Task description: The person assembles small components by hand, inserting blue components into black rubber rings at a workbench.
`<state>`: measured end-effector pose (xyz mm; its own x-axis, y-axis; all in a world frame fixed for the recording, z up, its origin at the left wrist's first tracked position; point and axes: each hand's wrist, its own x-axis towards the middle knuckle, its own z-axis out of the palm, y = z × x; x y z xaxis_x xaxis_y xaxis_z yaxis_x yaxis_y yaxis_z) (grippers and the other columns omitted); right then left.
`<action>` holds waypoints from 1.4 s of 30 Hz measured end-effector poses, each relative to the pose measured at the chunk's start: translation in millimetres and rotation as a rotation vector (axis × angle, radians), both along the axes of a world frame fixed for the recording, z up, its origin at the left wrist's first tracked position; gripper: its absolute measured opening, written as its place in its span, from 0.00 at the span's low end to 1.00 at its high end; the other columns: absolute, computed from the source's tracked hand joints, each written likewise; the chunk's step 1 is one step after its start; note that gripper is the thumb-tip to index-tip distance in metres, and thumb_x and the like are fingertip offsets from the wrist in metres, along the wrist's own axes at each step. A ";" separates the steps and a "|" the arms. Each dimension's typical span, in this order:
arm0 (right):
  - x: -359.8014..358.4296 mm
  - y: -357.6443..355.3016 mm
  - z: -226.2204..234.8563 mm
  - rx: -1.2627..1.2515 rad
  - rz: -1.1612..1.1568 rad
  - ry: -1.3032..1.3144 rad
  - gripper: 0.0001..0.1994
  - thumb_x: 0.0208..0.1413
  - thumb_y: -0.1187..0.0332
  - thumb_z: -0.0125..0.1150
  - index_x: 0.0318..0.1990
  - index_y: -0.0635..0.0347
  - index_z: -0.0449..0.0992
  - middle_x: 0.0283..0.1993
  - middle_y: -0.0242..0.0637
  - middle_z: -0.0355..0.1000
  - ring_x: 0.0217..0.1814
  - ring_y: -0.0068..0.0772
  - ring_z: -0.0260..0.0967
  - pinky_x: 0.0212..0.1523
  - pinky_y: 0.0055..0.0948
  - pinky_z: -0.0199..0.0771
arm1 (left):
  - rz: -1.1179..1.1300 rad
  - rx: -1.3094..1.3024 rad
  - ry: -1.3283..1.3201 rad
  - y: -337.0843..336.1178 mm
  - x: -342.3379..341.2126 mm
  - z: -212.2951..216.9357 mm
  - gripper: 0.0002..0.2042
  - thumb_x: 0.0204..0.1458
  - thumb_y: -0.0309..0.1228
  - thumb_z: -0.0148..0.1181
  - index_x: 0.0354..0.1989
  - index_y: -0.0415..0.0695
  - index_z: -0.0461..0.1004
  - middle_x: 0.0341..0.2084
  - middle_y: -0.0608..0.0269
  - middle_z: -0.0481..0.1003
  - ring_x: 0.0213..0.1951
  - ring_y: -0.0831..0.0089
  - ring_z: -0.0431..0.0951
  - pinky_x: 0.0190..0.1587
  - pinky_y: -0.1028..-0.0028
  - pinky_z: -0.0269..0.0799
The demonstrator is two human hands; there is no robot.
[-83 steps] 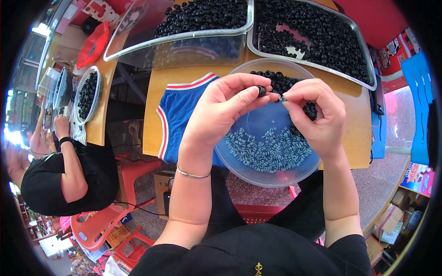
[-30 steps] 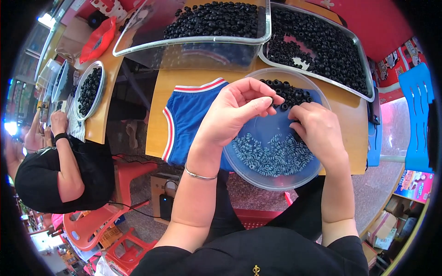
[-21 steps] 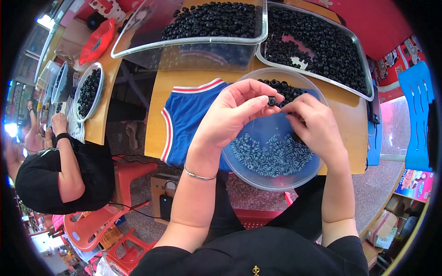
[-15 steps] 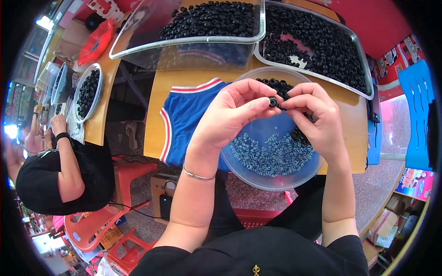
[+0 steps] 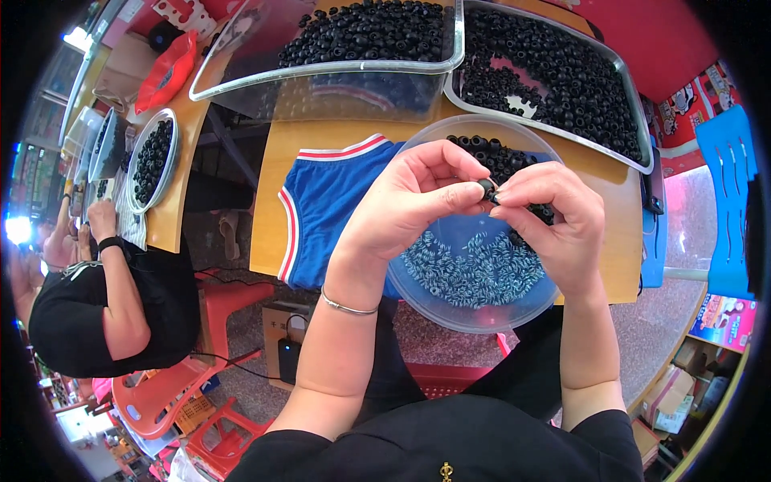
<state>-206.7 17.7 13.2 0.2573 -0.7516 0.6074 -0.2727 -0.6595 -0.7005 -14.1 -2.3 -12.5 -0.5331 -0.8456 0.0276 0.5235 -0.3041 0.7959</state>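
Observation:
Above a round clear plastic tub, my left hand pinches a small round black part between thumb and fingertips. My right hand closes its thumb and fingers against the right side of that part; whether it grips the same part or a second tiny piece is hidden by the fingertips. Many small silvery coil-like pieces lie in the near half of the tub. At its far side is a heap of black parts, partly covered by my hands.
Two clear trays of black parts stand at the back, one left and one right. Blue cloth with striped trim lies left of the tub. Further left, a person sits beside a bowl of black parts. A blue chair stands right.
The black part has tipped and shifted slightly right and down, its hole facing me less. My right hand has moved a little lower and right, fingers still against it.

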 end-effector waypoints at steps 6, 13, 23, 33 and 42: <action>0.0 0.6 -0.2 -0.003 -0.015 0.035 0.08 0.38 0.81 0.71 0.27 0.64 0.77 0.30 0.36 0.75 0.31 0.26 0.73 0.30 0.21 0.75 | 0.014 0.006 -0.024 0.7 0.8 0.5 0.09 0.52 0.24 0.63 0.40 0.37 0.73 0.36 0.60 0.76 0.35 0.77 0.77 0.40 0.78 0.75; -0.6 2.9 -2.6 0.030 0.020 0.044 0.10 0.38 0.80 0.71 0.30 0.64 0.77 0.30 0.35 0.74 0.31 0.25 0.74 0.30 0.21 0.75 | -0.003 -0.002 -0.080 0.9 2.1 -0.6 0.09 0.52 0.23 0.62 0.40 0.36 0.74 0.36 0.60 0.77 0.34 0.78 0.78 0.39 0.79 0.76; -1.8 5.5 3.1 0.213 0.084 0.208 0.18 0.42 0.70 0.72 0.44 0.61 0.78 0.27 0.33 0.68 0.26 0.25 0.68 0.27 0.24 0.70 | -0.057 -0.027 -0.142 -1.5 7.1 -0.9 0.23 0.51 0.25 0.64 0.54 0.37 0.62 0.31 0.63 0.75 0.31 0.79 0.76 0.36 0.80 0.74; 5.2 7.3 -3.0 0.061 -0.051 0.113 0.13 0.41 0.73 0.72 0.37 0.62 0.79 0.30 0.35 0.73 0.28 0.25 0.71 0.28 0.22 0.72 | 0.002 0.006 -0.059 -0.5 6.1 -0.2 0.21 0.50 0.26 0.65 0.51 0.38 0.64 0.28 0.65 0.75 0.31 0.81 0.76 0.36 0.81 0.72; 5.2 7.9 -5.6 -0.095 -0.139 0.169 0.11 0.41 0.74 0.73 0.33 0.65 0.78 0.30 0.38 0.74 0.29 0.26 0.71 0.26 0.19 0.70 | -0.003 0.040 -0.024 -1.2 5.2 -4.6 0.08 0.55 0.25 0.60 0.41 0.40 0.69 0.34 0.64 0.75 0.36 0.78 0.77 0.39 0.80 0.75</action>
